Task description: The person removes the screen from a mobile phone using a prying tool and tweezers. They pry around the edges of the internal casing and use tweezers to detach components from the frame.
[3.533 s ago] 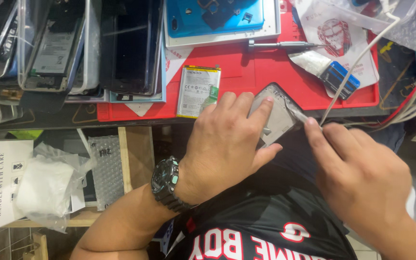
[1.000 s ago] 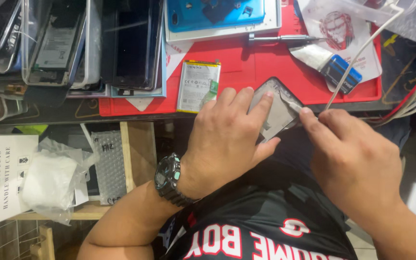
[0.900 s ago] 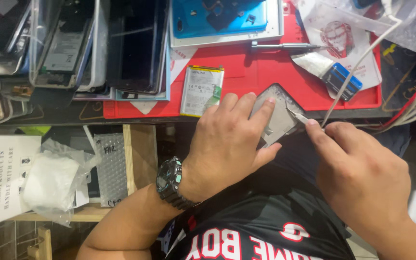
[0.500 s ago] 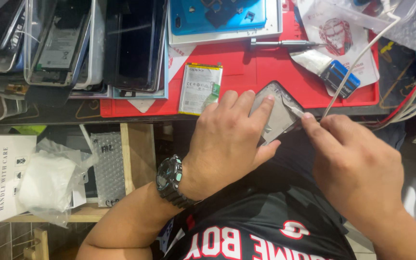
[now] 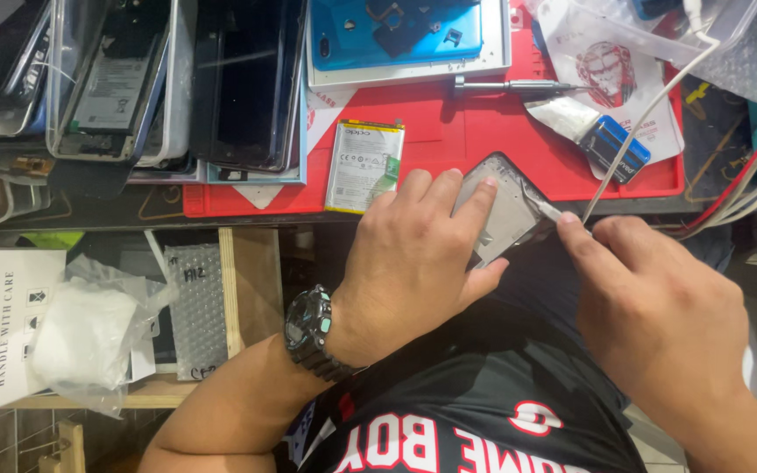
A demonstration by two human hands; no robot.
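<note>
Phone frame [image 5: 503,210], grey, lies clasped under the left hand [image 5: 418,263] fingers at the worktop [image 5: 519,144] edge; right hand [image 5: 659,315] fingers pinch a thin tool [image 5: 543,207] against its side. Beyond them, a battery [image 5: 364,166].

left hand [image 5: 413,263] fingers spread, right hand [image 5: 659,315] pinching

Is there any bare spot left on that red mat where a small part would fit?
The red mat has one open patch, bordered by the battery, the screwdriver, the foil piece and the phone frame under the left hand. The stacked phones fill the left; cables and bags crowd the right.
</note>
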